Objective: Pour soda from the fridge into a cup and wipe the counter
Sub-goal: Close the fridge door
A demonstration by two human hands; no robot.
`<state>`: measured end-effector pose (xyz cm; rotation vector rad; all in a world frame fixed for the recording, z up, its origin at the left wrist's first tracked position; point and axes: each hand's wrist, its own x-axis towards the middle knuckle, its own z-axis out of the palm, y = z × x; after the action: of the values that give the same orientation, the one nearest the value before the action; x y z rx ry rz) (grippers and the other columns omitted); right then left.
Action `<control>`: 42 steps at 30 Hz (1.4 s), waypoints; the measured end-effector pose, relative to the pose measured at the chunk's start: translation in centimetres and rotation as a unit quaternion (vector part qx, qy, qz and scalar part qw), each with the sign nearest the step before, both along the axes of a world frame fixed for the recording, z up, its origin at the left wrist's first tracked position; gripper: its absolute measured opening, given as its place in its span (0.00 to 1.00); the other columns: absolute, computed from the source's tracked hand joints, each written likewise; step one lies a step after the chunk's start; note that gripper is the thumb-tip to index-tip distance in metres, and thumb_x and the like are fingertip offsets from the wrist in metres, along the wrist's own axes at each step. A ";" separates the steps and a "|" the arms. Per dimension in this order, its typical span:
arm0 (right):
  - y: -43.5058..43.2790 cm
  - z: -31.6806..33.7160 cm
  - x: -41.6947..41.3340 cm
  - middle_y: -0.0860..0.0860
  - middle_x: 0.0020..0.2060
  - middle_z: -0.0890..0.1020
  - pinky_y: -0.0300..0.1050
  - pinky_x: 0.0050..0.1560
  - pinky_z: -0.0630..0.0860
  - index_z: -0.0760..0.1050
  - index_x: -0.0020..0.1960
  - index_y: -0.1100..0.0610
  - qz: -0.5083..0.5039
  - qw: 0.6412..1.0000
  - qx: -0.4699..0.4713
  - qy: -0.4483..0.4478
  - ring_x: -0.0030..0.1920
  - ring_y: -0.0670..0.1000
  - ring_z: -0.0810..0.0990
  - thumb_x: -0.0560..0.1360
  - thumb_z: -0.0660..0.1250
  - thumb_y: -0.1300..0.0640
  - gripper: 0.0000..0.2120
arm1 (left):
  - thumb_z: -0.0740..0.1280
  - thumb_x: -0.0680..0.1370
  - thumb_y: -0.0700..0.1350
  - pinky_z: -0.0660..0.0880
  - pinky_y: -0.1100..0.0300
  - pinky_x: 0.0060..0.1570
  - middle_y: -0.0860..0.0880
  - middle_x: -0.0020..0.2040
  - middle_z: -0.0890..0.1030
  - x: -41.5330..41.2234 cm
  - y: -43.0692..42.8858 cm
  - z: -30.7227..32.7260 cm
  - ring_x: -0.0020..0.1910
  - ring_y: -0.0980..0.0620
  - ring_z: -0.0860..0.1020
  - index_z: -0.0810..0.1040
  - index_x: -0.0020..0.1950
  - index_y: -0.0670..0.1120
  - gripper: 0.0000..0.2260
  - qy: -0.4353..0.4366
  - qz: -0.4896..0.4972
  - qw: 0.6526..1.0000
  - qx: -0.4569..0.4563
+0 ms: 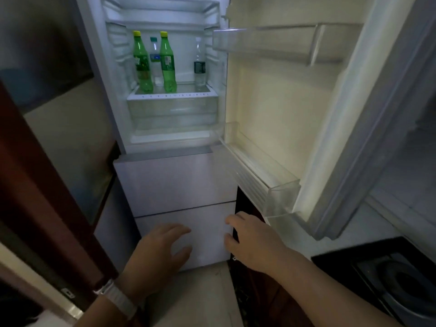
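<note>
Fridge door [271,90] open, 2 o'clock | green soda bottles [142,64], 11 o'clock | left hand [162,246], right hand [250,237] loose-fingered, empty, 6 o'clock

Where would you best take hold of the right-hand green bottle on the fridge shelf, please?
Grip its body around the label, reaching from the front right. The right green bottle stands upright at the shelf front; the left green bottle stands close beside it, its right side open.
</note>
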<state>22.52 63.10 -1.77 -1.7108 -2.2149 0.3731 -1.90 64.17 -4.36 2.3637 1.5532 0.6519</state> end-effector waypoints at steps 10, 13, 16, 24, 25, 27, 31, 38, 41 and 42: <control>-5.6 0.4 0.6 0.47 0.57 0.76 0.47 0.54 0.75 0.71 0.66 0.51 -0.076 0.997 -0.004 0.009 0.54 0.47 0.75 0.81 0.57 0.44 0.18 | 0.58 0.71 0.64 0.67 0.62 0.60 0.54 0.59 0.80 -0.7 -3.3 1.0 0.59 0.53 0.77 0.80 0.61 0.55 0.25 0.016 -0.038 0.999 -0.006; -6.8 1.0 0.2 0.47 0.57 0.77 0.45 0.54 0.75 0.71 0.65 0.49 -0.100 0.995 -0.009 0.010 0.53 0.47 0.75 0.81 0.57 0.45 0.16 | 0.59 0.72 0.62 0.69 0.60 0.58 0.54 0.58 0.82 -1.3 -3.6 0.8 0.57 0.52 0.79 0.81 0.60 0.54 0.23 0.033 -0.055 0.998 0.004; -8.4 1.1 0.3 0.46 0.59 0.77 0.42 0.53 0.73 0.70 0.69 0.48 -0.135 0.991 -0.005 0.001 0.55 0.46 0.75 0.81 0.57 0.44 0.18 | 0.59 0.72 0.62 0.70 0.60 0.58 0.54 0.57 0.82 -1.4 -3.7 0.7 0.55 0.52 0.80 0.81 0.60 0.53 0.23 0.030 -0.070 0.997 0.008; -13.2 0.7 3.8 0.44 0.60 0.76 0.45 0.56 0.75 0.72 0.66 0.48 -0.212 0.977 -0.031 -0.020 0.56 0.46 0.76 0.80 0.59 0.44 0.18 | 0.57 0.71 0.64 0.67 0.63 0.60 0.54 0.59 0.81 1.4 -6.2 -0.8 0.59 0.52 0.78 0.79 0.63 0.52 0.27 0.012 -0.103 0.995 -0.010; -13.4 0.9 4.4 0.45 0.60 0.76 0.45 0.56 0.74 0.71 0.67 0.48 -0.221 0.975 -0.031 -0.018 0.56 0.46 0.76 0.80 0.59 0.44 0.18 | 0.57 0.71 0.64 0.67 0.62 0.61 0.55 0.60 0.80 1.9 -6.4 -0.9 0.59 0.52 0.78 0.79 0.63 0.52 0.27 0.010 -0.106 0.994 -0.012; -13.3 1.1 6.1 0.45 0.61 0.75 0.43 0.56 0.73 0.71 0.68 0.49 -0.241 0.970 -0.023 0.000 0.57 0.46 0.75 0.80 0.59 0.45 0.19 | 0.56 0.71 0.65 0.67 0.62 0.63 0.56 0.62 0.78 3.3 -6.5 -0.7 0.62 0.54 0.75 0.76 0.66 0.54 0.29 0.001 -0.109 0.994 -0.022; -12.4 2.1 10.3 0.46 0.61 0.74 0.41 0.57 0.71 0.69 0.69 0.51 -0.287 0.954 0.003 0.084 0.59 0.45 0.73 0.80 0.61 0.48 0.19 | 0.66 0.77 0.57 0.63 0.66 0.64 0.62 0.65 0.70 7.3 -6.7 0.7 0.66 0.57 0.69 0.69 0.70 0.56 0.22 -0.045 -0.116 0.992 -0.036; -9.5 4.4 17.4 0.48 0.70 0.68 0.40 0.63 0.65 0.56 0.78 0.51 -0.308 0.912 0.060 0.262 0.66 0.46 0.68 0.79 0.64 0.49 0.31 | 0.72 0.75 0.46 0.63 0.82 0.52 0.65 0.59 0.73 17.2 -7.0 4.4 0.58 0.74 0.70 0.69 0.65 0.60 0.22 -0.212 -0.130 0.967 -0.052; -7.8 5.6 19.3 0.47 0.72 0.66 0.40 0.66 0.63 0.53 0.79 0.49 -0.255 0.908 0.054 0.328 0.68 0.44 0.66 0.79 0.65 0.50 0.32 | 0.72 0.75 0.44 0.67 0.82 0.47 0.58 0.62 0.73 21.1 -6.6 5.2 0.57 0.75 0.70 0.67 0.71 0.55 0.27 -0.264 -0.112 0.955 -0.079; -7.4 5.8 19.7 0.46 0.72 0.66 0.41 0.67 0.63 0.53 0.78 0.48 -0.230 0.910 0.047 0.341 0.69 0.44 0.66 0.79 0.65 0.50 0.33 | 0.72 0.75 0.44 0.67 0.81 0.48 0.58 0.63 0.72 22.2 -6.5 5.3 0.59 0.72 0.70 0.65 0.72 0.55 0.28 -0.270 -0.104 0.954 -0.083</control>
<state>42.26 55.74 4.00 -1.6463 -1.2744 0.6147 20.30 57.62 0.89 1.9620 1.0600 0.9718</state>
